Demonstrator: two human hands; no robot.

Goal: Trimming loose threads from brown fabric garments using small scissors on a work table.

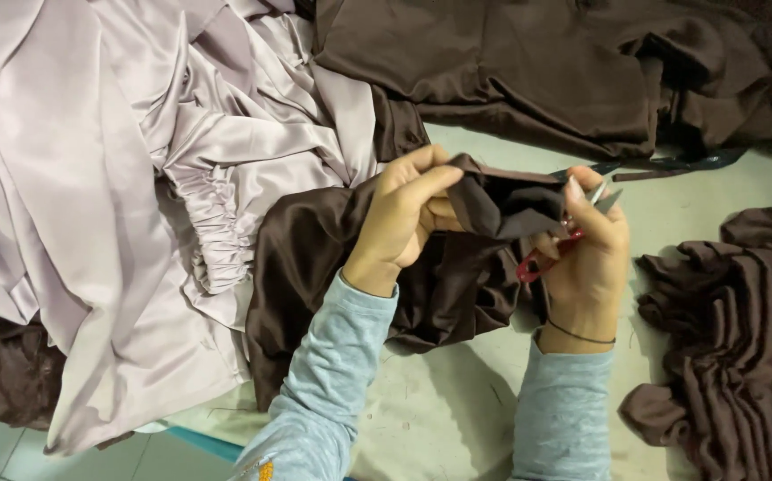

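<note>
Mid-frame: left hand (404, 214) pinches brown fabric (493, 205) taut so right hand (586, 254), fingers closed round red-handled snips (551, 254), can reach the edge imo.

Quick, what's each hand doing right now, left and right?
Left hand: closed, pinching the dark brown fabric.
Right hand: closed on red-handled thread snips, also gripping the fabric.
</note>
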